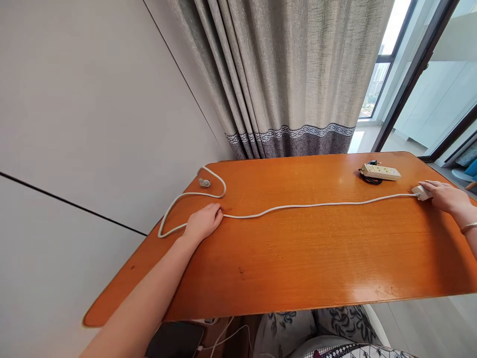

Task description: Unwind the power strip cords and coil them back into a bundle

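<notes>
A white extension cord (309, 205) stretches almost straight across the wooden table between my two hands. My left hand (203, 220) is closed around the cord at the table's left, fingers pinched on it. Left of that hand the cord bends into a loose loop, and a plug (204, 183) lies beside the curve near the wall. At the table's right edge my right hand (447, 196) grips the white block (422, 192) at the cord's other end. Fingers cover much of that block, so its far side is hidden.
The orange-brown table (283, 268) meets a pale wall (93, 124) on the left. A cream power strip (380, 172) with a coiled black cord lies at the back right. Behind hangs a grey curtain (298, 74). Below the front edge are a dark flat object (175, 340) and thin white cables.
</notes>
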Demonstrator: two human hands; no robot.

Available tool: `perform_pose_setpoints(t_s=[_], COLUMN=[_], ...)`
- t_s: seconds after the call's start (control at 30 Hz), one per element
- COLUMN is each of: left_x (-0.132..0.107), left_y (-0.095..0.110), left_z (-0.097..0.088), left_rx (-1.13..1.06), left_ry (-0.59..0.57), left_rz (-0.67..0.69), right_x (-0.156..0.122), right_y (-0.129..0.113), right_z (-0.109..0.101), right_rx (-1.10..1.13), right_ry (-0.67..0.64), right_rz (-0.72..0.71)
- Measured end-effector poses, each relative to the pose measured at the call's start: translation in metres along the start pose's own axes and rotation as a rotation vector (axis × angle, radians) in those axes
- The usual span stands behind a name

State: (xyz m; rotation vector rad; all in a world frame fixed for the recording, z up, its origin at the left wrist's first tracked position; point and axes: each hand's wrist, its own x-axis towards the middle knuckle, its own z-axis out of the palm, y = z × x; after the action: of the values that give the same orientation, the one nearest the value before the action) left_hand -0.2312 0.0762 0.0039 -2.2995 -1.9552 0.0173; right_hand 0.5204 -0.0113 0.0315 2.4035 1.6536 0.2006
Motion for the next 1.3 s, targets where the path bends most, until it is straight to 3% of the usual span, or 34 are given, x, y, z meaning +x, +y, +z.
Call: perform_pose_setpoints(t_s=[0.1, 0.3, 0.43, 0.57, 0.73, 0.87, 1.07, 1.2, 1.3], left_x=[0.003, 0.005, 0.005, 0.009, 0.012, 0.012, 0.013, 0.01, 0.008], left_y=[-0.008, -0.023, -0.02, -0.002, 0.026, 0.044, 0.073, 0.087, 0.099], left_z=[0.005, 0.01, 0.008, 0.006, 0.005, 0.004, -0.001, -0.002, -0.005], left_rx=[-0.03, -0.086, -0.136, -0.181, -0.249, -0.321, -0.41, -0.458, -0.5], left_ry=[0.062, 0.083, 0.084, 0.138, 0.202, 0.219, 0.252, 0.279, 0.287], left_rz=[-0.016, -0.077, -0.154, -0.115, 0.007, 0.089, 0.18, 0.269, 0.319], right_x=[0.003, 0.018, 0.029, 0.04, 0.058, 0.075, 0.096, 0.094, 0.078], right_y=[-0.009, -0.012, -0.028, -0.066, -0.106, -0.116, -0.12, -0.13, -0.152], right_z=[-0.001, -0.019, -0.038, -0.045, -0.034, -0.025, -0.03, -0.044, -0.059], right_rx=[0.011, 0.018, 0.016, 0.055, 0.079, 0.114, 0.082, 0.078, 0.098], right_ry=[-0.092, -0.083, -0.055, 0.011, 0.069, 0.131, 0.039, -0.003, 0.02], right_rz=[0.019, 0.022, -0.008, -0.131, -0.213, -0.244, -0.224, -0.255, -0.358])
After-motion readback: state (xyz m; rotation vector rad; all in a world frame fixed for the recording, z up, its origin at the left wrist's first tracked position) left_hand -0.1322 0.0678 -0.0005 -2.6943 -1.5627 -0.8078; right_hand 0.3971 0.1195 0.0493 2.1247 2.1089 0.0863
